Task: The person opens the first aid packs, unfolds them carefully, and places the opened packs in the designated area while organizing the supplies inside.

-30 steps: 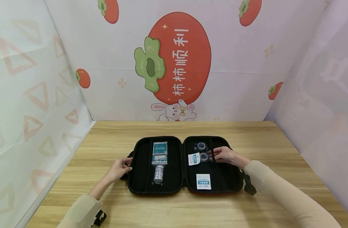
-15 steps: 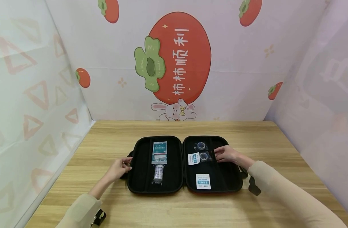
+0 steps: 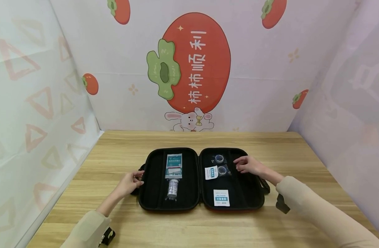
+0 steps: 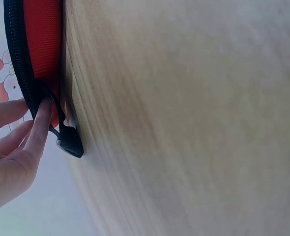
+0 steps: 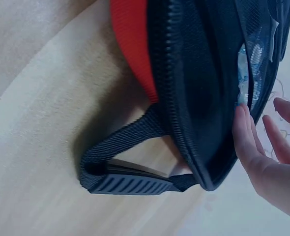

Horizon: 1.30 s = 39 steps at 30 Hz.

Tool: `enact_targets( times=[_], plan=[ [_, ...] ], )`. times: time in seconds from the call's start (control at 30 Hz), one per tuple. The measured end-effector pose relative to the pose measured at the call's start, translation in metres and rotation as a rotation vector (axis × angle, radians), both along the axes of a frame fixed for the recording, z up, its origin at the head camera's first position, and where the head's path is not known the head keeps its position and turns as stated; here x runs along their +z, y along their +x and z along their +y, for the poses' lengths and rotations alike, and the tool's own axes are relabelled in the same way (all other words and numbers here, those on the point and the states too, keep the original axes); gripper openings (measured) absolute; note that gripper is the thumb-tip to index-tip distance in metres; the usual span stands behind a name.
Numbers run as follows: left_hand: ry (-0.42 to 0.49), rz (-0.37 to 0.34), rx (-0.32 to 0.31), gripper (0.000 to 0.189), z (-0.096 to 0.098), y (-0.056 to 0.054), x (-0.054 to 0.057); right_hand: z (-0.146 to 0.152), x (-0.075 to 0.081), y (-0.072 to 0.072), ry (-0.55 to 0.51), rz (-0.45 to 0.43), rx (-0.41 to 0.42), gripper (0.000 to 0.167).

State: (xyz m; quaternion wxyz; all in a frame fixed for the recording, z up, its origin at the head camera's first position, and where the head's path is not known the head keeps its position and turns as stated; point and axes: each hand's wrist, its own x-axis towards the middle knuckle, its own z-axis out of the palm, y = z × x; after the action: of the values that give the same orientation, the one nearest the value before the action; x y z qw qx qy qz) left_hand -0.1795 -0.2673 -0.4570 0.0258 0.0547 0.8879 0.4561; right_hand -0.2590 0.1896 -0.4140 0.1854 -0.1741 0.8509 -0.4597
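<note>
A zip case (image 3: 189, 203), black inside and red outside, lies unfolded on the table. My left hand (image 3: 131, 182) holds its left rim, and the left wrist view shows those fingers (image 4: 39, 130) at the zipped edge beside a black zipper pull (image 4: 70, 140). Over the right half hovers my right hand (image 3: 249, 164), fingers loosely bent with nothing between them. Close to it, two wrapped tape rolls (image 3: 222, 170) sit under an elastic strap. Two white alcohol pad packets (image 3: 221, 198) lie in the same half. The left half holds a teal packet (image 3: 174, 166) and a wrapped white roll (image 3: 172, 189).
A black carry handle (image 5: 132, 182) juts from the right end of the case. The wooden table (image 3: 189, 227) reaches back to a printed cloth backdrop (image 3: 254, 113), with cloth walls on both sides. A small black object (image 3: 108, 236) is by the left sleeve.
My right hand has drawn back from the tape rolls and strap, moving slightly right and up. The left hand stays at the case rim.
</note>
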Motion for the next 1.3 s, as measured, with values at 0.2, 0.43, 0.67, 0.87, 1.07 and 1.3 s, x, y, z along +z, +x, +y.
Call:
enact_targets(
  times=[0.2, 0.43, 0.67, 0.87, 1.07, 1.3],
  plan=[
    [-0.007, 0.002, -0.004, 0.042, 0.000, 0.000, 0.001, -0.009, 0.008, 0.003, 0.088, 0.189, 0.050, 0.029],
    [-0.002, -0.004, -0.002, 0.042, 0.000, 0.000, 0.001, -0.023, 0.011, 0.004, 0.162, 0.317, 0.096, 0.024],
    [0.006, -0.008, 0.002, 0.042, 0.000, 0.000, 0.001, -0.035, 0.009, 0.005, 0.185, 0.357, 0.111, 0.024],
    [0.006, -0.007, -0.002, 0.042, 0.000, 0.000, 0.002, -0.046, 0.006, 0.006, 0.193, 0.357, 0.138, 0.025],
    [0.009, -0.001, -0.008, 0.042, -0.002, 0.000, 0.001, -0.055, 0.001, 0.005, 0.212, 0.361, 0.150, 0.027],
    [0.006, 0.004, -0.005, 0.042, 0.000, 0.001, 0.002, -0.059, -0.006, 0.003, 0.216, 0.385, 0.153, 0.032]
  ],
)
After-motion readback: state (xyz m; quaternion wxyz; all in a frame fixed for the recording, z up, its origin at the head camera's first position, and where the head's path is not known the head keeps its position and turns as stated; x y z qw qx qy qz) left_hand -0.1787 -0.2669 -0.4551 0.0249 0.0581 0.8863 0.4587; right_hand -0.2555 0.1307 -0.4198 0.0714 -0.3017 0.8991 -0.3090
